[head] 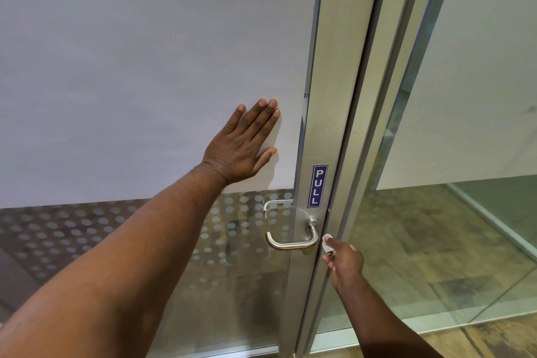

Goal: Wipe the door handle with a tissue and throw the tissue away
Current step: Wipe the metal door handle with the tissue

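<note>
A brushed-metal lever door handle (292, 244) sticks out from the aluminium door frame (328, 131), below a blue PULL sticker (317, 186). My right hand (344, 263) is just right of the handle's bend, pinching a small wadded white tissue (327, 241) that is at or almost at the handle's right end. My left hand (245, 141) lies flat, fingers spread, against the frosted glass door panel (145, 67), up and left of the handle.
A second handle (276, 203) shows through the glass on the door's far side. The lower glass carries a dot pattern (72, 235). To the right stands another glass panel (465, 96) over wood-look flooring (436, 270).
</note>
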A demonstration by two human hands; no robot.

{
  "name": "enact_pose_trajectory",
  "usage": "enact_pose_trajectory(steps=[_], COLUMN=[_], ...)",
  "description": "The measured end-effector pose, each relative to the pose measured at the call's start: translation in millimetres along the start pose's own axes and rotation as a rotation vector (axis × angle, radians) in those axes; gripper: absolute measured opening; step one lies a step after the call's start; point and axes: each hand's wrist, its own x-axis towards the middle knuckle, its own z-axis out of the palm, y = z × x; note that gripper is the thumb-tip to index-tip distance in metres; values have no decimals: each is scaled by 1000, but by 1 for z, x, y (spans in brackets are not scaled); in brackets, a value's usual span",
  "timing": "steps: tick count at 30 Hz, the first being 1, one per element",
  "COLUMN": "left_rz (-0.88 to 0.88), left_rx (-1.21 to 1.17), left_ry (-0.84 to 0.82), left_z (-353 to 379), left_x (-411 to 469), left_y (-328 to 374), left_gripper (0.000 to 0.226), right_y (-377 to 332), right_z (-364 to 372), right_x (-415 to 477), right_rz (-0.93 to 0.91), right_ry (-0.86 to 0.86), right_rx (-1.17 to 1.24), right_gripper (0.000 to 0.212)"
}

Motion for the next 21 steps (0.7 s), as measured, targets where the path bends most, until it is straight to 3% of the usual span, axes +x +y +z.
enact_pose_trajectory(steps=[11,21], left_rz=[5,6], left_rx=[-2,10], left_ry=[9,8], left_z=[2,0], left_x=[-1,0], left_y=[0,0], left_gripper=[76,75], right_y=[10,10], right_z=[8,23], right_x=[0,-6], right_rz=[-134,-41], right_ry=[-5,27], right_rx=[-86,117], right_gripper=[19,9])
